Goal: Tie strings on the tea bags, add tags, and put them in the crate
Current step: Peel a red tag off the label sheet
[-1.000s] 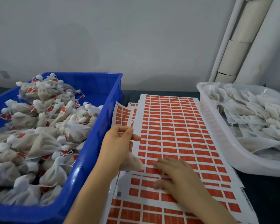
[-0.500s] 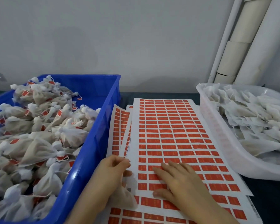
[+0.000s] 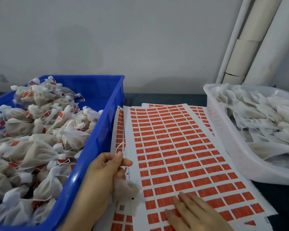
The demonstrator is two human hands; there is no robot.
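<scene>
From the head view, our left hand (image 3: 105,170) hangs just beside the blue crate (image 3: 97,147), over the left edge of the tag sheet (image 3: 173,139). Its fingers are curled. Thumb and forefinger pinch the thin string (image 3: 120,146), whose loose end loops up above the knuckles. The tea bag (image 3: 128,187) hangs below the fingers against the paper; it is blurred, so we cannot tell whether its neck is already knotted.

Our right hand (image 3: 198,215) lies spread with straight fingers, resting flat on the red tags of the lower rows and holding nothing.

We judge the bag to be very light and limp: thin mesh over loose filling, which sags and changes shape under any grip and could tear if pulled hard. It is best taken at the gathered neck, where the string gives a firm point. The string is fine and slack, so it needs a fingertip pinch close to the end. The tags look thin and flat, likely peeled from a corner while the sheet is pressed down.

The crate holds a heap of tagged bags (image 3: 40,144). A white tub (image 3: 227,147) of plain bags (image 3: 260,117) stands at the right on the dark table (image 3: 287,197).
</scene>
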